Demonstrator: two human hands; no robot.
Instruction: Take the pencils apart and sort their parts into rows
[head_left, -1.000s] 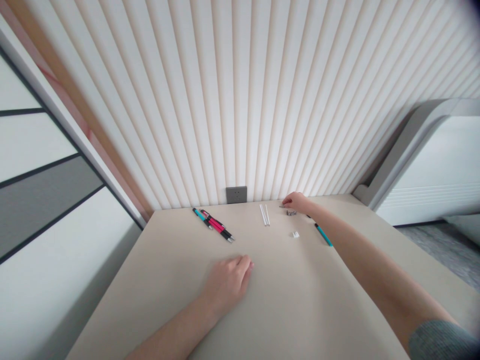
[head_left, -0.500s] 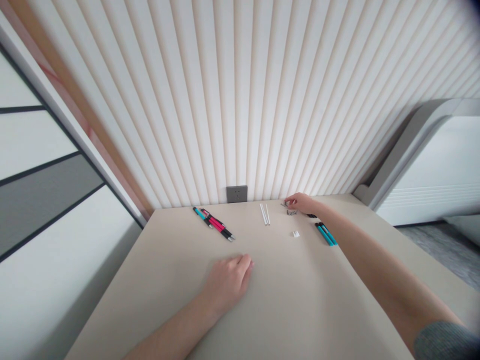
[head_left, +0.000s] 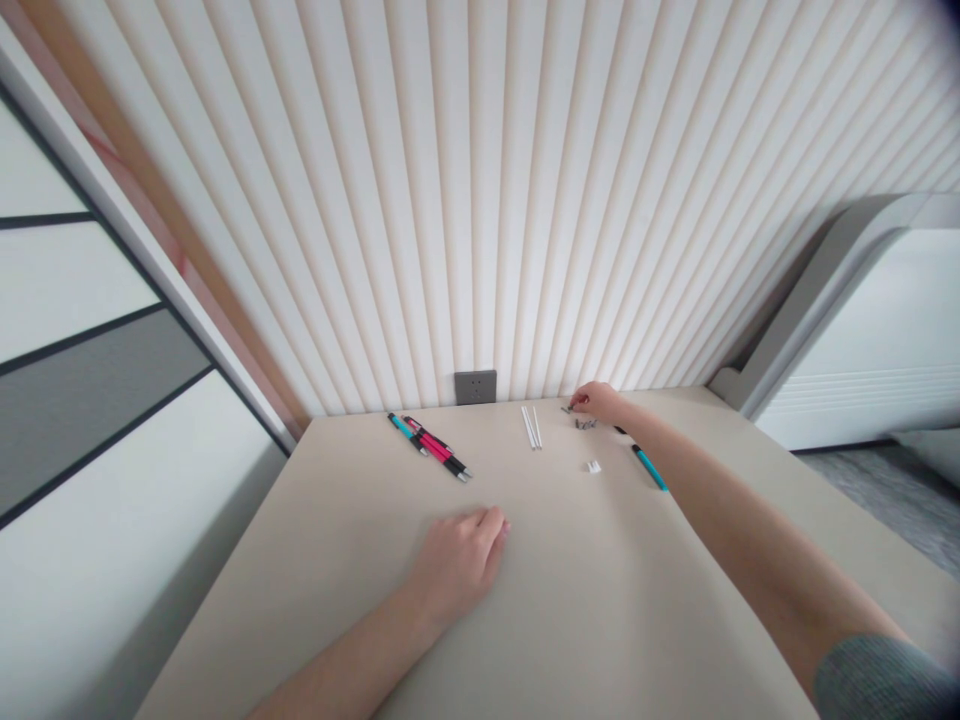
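Observation:
My left hand rests on the table, its fingers curled into a loose fist with nothing visible in it. At the table's far side, my right hand is closed in a pinch; what its fingertips hold is too small to make out. Just left of those fingertips lies a small dark metal piece. Several small spring-like metal parts lie just below the hand. Two thin white refills are to its left, and small white pieces sit nearer me. A turquoise pen barrel shows beside my right forearm, which covers things behind it.
Turquoise and pink-and-black pens lie in a group at the table's back left. The beige table meets a ribbed wall with a dark socket. A grey-white bed headboard stands at the right.
My right hand has shifted slightly, still at the small metal parts. The forearm now covers one of the two turquoise barrels seen before. My left hand stays put.

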